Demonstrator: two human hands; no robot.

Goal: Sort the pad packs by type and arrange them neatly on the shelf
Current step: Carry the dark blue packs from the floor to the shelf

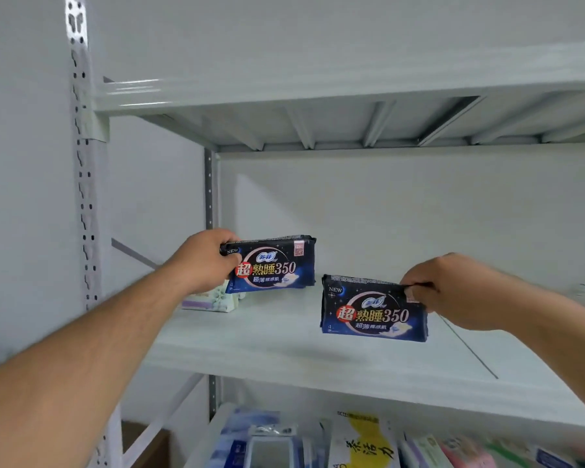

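Note:
I hold two matching dark blue pad packs marked "350" over the white middle shelf [284,339]. My left hand [205,261] grips the left end of one dark blue pack [277,265], upright at the back left of the shelf. My right hand [453,292] pinches the top right corner of the second dark blue pack [372,310], which hangs a little above the shelf, nearer the front. A pale green and lilac pack [213,300] lies flat on the shelf under my left hand, partly hidden.
A white upper shelf [318,92] hangs overhead. The perforated metal upright [81,163] stands at the left. The lower shelf holds several mixed packs, among them a yellow and white pack [362,440] and a blue pack [250,440]. A white wall backs the unit.

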